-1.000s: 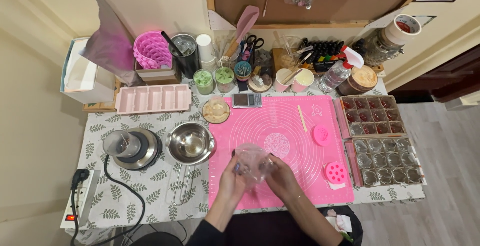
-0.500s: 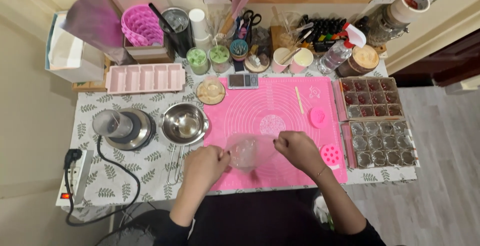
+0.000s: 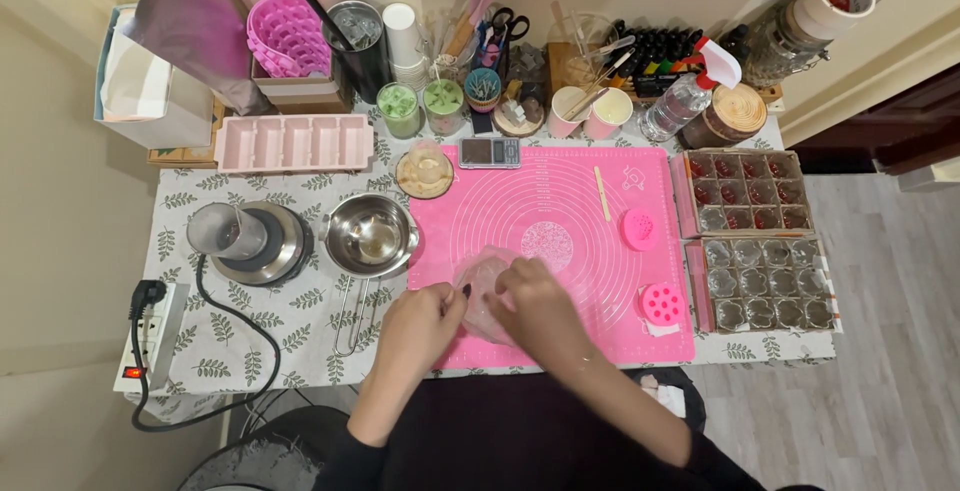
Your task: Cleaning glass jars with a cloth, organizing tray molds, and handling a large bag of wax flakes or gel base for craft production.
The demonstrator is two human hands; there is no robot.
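clear plastic container (image 3: 484, 291) | see-through, pink-tinted | on pink mat's near-left part | between both hands

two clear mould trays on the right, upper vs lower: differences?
Upper tray: dark red shows in most of its cavities; a few at its lower left look clear. Lower tray: every cavity looks clear. The upper one lies farther from the person, the lower one nearer. Both are clear, multi-cavity, lying flat right of the pink mat.

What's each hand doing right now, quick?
Left hand: closed, fingers pinching the edge of the clear plastic cup on the pink mat.
Right hand: closed over the same cup.
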